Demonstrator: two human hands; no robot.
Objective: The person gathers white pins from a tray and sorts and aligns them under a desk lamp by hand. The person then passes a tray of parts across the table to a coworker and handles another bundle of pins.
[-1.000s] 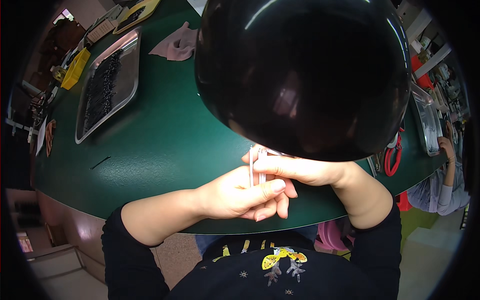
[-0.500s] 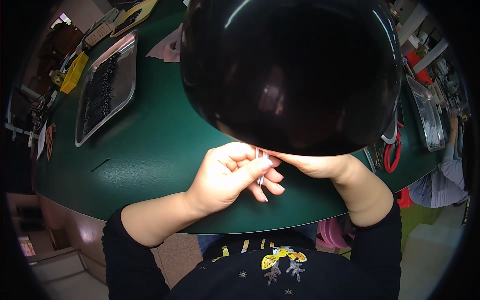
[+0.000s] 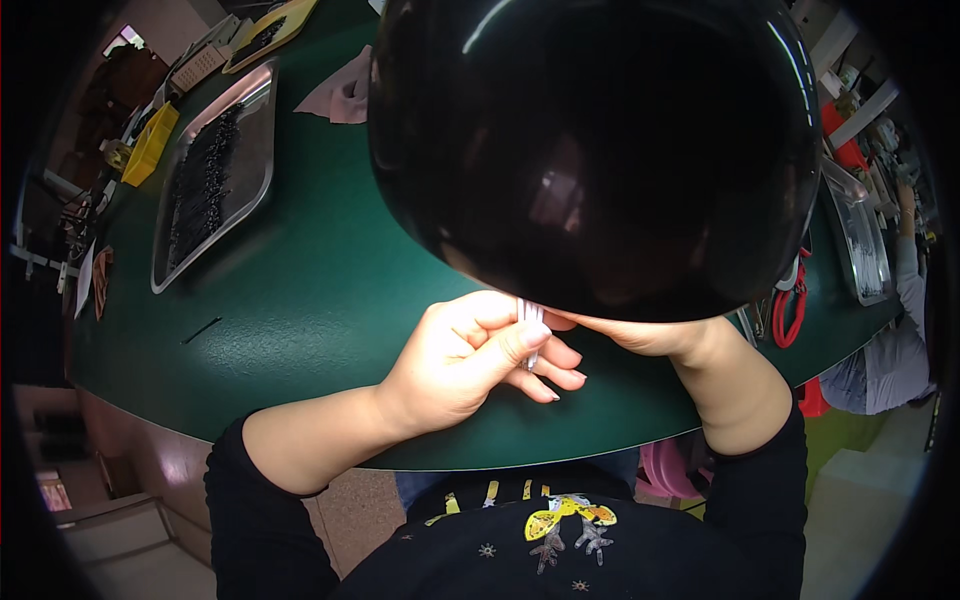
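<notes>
A large glossy black dome (image 3: 600, 170) fills the upper middle of the view and covers part of my work. Just below its lower edge, my left hand (image 3: 450, 355) pinches a few thin white sticks (image 3: 530, 320) between thumb and index finger. Its other fingers are loosely curled beneath them. My right hand (image 3: 655, 335) reaches in from the right, close to the left fingertips. The dome hides most of its fingers, so what they hold does not show. Bright light falls on both hands.
On the green table (image 3: 310, 240), a metal tray (image 3: 262, 150) of thin dark pieces stands left, with one loose dark piece (image 3: 201, 331) nearer. A cloth (image 3: 340, 95), yellow bin (image 3: 150, 145), red-handled tool (image 3: 789, 315) and second tray (image 3: 858, 225) lie around. Another person (image 3: 890, 365) sits at right.
The dome appears slightly farther right and lower in view. Both hands have shifted a little to the right, and my left hand still pinches the white sticks.
</notes>
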